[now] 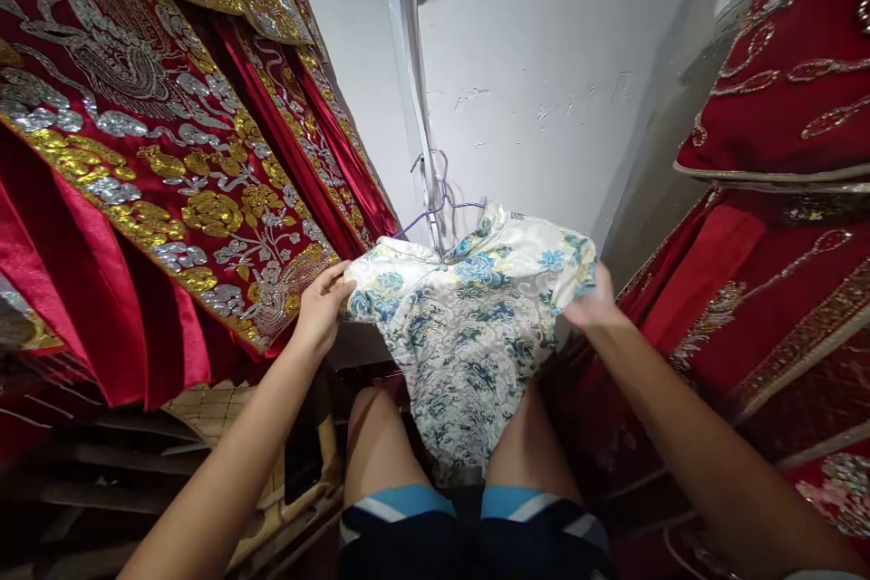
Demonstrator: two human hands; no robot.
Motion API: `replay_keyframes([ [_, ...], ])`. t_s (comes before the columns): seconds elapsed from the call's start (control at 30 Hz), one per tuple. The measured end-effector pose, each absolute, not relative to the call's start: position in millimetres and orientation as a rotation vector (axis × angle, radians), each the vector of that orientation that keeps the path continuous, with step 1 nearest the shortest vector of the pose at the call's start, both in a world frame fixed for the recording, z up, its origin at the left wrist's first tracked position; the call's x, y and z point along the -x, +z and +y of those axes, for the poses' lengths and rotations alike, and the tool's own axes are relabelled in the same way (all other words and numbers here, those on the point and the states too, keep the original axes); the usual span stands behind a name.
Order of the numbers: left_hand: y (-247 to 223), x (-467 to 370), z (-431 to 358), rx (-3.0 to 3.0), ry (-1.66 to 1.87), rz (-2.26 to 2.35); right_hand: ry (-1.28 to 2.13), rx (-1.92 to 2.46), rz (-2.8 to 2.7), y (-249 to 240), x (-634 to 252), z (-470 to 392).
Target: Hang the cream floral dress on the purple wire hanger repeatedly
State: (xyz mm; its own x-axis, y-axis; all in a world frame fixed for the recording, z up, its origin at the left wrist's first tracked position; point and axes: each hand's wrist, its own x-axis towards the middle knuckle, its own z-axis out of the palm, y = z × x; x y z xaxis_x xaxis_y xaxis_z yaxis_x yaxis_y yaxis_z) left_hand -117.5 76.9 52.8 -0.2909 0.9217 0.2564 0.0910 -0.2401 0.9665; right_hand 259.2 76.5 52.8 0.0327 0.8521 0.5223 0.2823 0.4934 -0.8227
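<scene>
A white short-sleeved top with blue and green flowers hangs in the middle on a purple hanger. The hanger is at a metal pole against the wall. My left hand pinches the edge of the sleeve on the left. My right hand, slightly blurred, is closed round the cuff of the other sleeve; its fingertips are partly hidden. Between my hands the top is spread out, its collar facing up and its lower part hanging between my knees.
Red cloths with gold and silver sequins hang close on the left. Red embroidered garments hang at the right. A white wall stands behind the metal pole. Bamboo furniture is low on the left.
</scene>
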Motion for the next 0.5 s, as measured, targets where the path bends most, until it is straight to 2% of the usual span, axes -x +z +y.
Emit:
replay_keyframes([
  [0.13,87,103,77,-1.203,1.750,1.238,0.887,0.918,-1.304,92,-276,54],
  [0.27,115,87,70,-1.646,1.749,1.313,0.925,0.775,-1.332,116,-277,7],
  [0.4,110,69,57,-2.319,1.569,1.698,0.898,0.598,-1.383,103,-258,-45],
  [0.5,92,54,53,-2.498,1.366,1.778,1.075,0.435,-1.561,95,-232,-76],
])
